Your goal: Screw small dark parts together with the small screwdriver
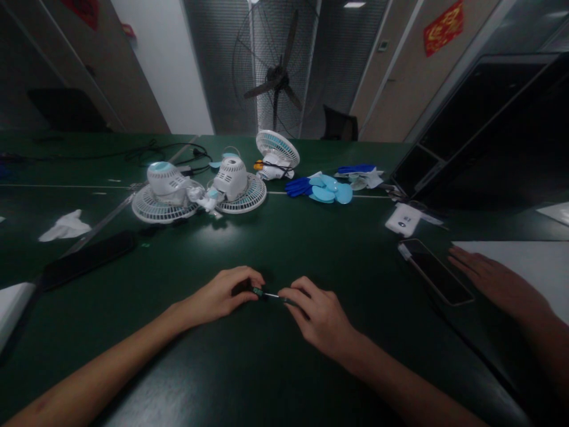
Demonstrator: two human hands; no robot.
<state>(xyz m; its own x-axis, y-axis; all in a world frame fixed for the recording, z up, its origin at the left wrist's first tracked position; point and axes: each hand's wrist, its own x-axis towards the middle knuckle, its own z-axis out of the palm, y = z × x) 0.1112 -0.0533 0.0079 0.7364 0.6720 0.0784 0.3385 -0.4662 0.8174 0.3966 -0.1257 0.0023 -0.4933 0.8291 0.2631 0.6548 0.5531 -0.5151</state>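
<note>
- My left hand (226, 293) pinches the green end of a slim tool (271, 295), probably steadying it.
- My right hand (323, 317) grips the opposite end, perhaps keeping it level.

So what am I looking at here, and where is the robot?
There is no robot: this single picture comes from a camera worn on a person's head, looking forward and down. Their bare left hand and right hand hold a slim tool with a thin metal shaft between them. On the dark green table lie three small white fans, light-blue fan blades, blue gloves and a phone. The hand at the far right belongs to someone else.
</note>
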